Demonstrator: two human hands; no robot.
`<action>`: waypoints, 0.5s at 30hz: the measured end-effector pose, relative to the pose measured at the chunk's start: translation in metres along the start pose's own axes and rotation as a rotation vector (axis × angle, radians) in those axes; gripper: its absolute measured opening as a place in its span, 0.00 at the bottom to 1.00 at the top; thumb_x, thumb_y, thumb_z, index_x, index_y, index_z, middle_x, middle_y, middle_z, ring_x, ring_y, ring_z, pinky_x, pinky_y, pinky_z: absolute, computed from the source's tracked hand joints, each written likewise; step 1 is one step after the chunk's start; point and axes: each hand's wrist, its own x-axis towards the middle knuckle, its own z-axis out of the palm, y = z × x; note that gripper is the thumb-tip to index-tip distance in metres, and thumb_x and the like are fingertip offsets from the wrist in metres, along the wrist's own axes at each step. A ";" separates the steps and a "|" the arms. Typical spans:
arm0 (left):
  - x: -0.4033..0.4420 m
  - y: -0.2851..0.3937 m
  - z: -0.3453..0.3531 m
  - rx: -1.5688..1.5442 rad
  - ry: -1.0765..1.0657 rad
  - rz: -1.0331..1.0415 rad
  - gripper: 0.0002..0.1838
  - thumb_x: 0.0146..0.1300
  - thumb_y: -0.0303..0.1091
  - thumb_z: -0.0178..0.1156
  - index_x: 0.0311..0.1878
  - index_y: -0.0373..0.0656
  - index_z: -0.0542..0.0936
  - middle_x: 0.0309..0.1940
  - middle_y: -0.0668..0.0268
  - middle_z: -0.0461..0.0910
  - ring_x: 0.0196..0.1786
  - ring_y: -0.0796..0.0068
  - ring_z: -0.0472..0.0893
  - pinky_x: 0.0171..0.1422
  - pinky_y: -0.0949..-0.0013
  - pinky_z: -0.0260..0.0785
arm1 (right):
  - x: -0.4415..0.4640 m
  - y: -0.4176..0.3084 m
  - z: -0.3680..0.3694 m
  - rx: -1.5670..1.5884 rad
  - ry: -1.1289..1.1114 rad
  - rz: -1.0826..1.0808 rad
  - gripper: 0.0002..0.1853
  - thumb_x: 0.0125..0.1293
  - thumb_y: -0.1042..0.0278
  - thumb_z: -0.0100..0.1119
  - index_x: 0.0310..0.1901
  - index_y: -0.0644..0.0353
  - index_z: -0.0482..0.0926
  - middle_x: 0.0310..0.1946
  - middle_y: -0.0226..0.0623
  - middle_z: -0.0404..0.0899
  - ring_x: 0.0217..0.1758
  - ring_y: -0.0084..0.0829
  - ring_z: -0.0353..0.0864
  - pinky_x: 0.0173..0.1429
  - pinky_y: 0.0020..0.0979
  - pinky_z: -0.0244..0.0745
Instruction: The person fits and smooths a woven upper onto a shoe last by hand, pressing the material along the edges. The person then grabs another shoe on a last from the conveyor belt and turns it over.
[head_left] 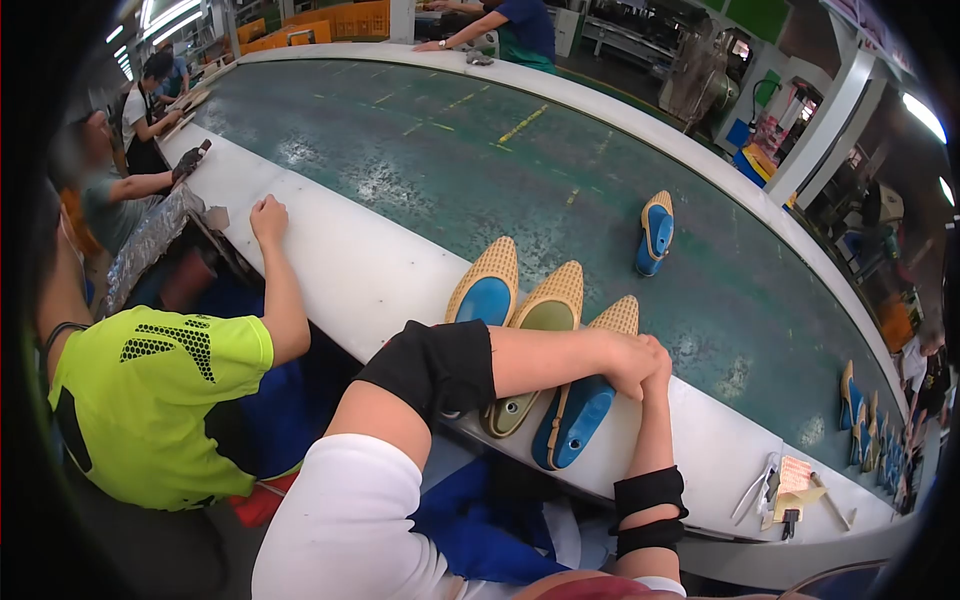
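Observation:
My left hand (628, 366) and my right hand (657, 360) meet above the white ledge, beside the right-hand shoe. The fingers of both look closed, and whatever is between them, if anything, is hidden. Under my left forearm lie three woven tan shoes, toes pointing up the view. The left shoe (487, 297) has a blue insert, the middle shoe (549, 313) an olive-green one. The right shoe (573, 425) holds a blue form and has a thin tan strap along its side. My left forearm covers the middles of these shoes.
A single shoe (655, 235) stands on the green conveyor belt (400, 150); several more (860, 420) are at the far right. Pliers (755, 487) and small tools lie on the white ledge (330, 250). At left, a co-worker in a yellow shirt (160, 400) rests a fist on it.

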 end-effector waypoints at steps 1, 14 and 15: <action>0.000 0.001 0.000 0.001 -0.006 -0.001 0.28 0.53 0.44 0.58 0.50 0.31 0.71 0.50 0.48 0.72 0.56 0.54 0.67 0.61 0.60 0.61 | 0.000 0.002 0.000 -0.019 -0.018 0.017 0.09 0.52 0.62 0.54 0.25 0.59 0.71 0.24 0.45 0.76 0.29 0.45 0.76 0.32 0.38 0.68; 0.021 0.007 0.009 0.069 -0.023 -0.010 0.27 0.54 0.45 0.58 0.48 0.30 0.73 0.50 0.47 0.71 0.56 0.53 0.68 0.61 0.60 0.62 | 0.003 0.038 0.004 -0.024 0.018 0.009 0.10 0.52 0.60 0.54 0.25 0.57 0.71 0.24 0.45 0.76 0.29 0.46 0.75 0.32 0.38 0.67; 0.021 0.008 0.009 0.059 -0.030 -0.019 0.27 0.54 0.45 0.58 0.48 0.30 0.73 0.50 0.47 0.71 0.57 0.53 0.68 0.61 0.60 0.62 | 0.000 0.033 0.002 -0.055 0.029 0.009 0.10 0.53 0.60 0.54 0.25 0.57 0.72 0.24 0.45 0.76 0.30 0.46 0.75 0.32 0.38 0.67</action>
